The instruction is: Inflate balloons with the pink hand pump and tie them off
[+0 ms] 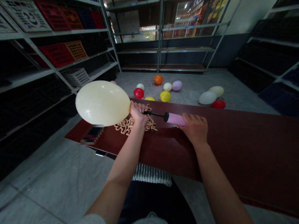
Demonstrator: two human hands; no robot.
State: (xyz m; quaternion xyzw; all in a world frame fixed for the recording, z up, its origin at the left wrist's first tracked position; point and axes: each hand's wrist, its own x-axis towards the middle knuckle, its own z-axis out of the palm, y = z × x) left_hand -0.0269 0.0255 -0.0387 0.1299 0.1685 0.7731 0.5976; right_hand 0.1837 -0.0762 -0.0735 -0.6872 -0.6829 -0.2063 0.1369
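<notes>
A large cream balloon (102, 102), swollen with air, lies sideways over the table's left end. My left hand (139, 112) is closed around the balloon's neck, where it meets the black nozzle end of a hand pump. The pump (175, 119) has a pink barrel, and a thin black rod shows between its two ends. Around the pink barrel my right hand (195, 128) is wrapped, at the right. Beneath my left hand, a pile of tan uninflated balloons (127, 126), long and curly, rests on the table; my wrist hides part of it.
The dark red table (233, 146) stretches to the right. A blurred phone-like object (92, 134) lies at its left edge. Several inflated balloons, among them an orange one (158, 79) and a yellow one (165, 96), are on the floor beyond. Shelves with crates (57, 54) stand left.
</notes>
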